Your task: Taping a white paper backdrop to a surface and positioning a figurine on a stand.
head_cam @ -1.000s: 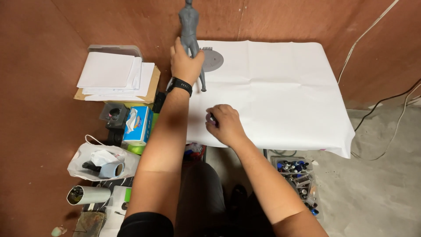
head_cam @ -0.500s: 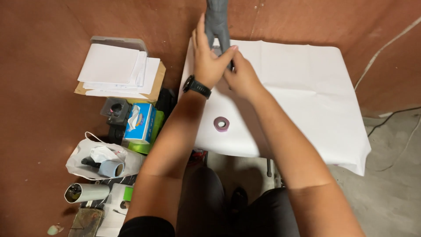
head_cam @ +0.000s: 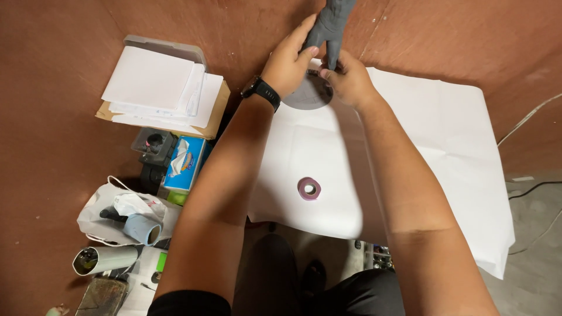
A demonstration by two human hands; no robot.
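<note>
At twelve o'clock, the left hand (head_cam: 290, 58) has its fingers closed around the legs of a grey clay figurine (head_cam: 329, 26) standing on a round grey base (head_cam: 304, 96). The right hand (head_cam: 350, 79) pinches at the figurine's feet. A purple tape roll (head_cam: 309, 188) lies on the white paper sheet (head_cam: 445, 146) toward six o'clock.

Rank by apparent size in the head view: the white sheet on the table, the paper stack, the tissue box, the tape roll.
1. White sheet, by far the largest.
2. Paper stack.
3. Tissue box.
4. Tape roll, the smallest.
The box sits lower than the table, so farther from the camera, but the gaps are wide enough that the order holds.
</note>
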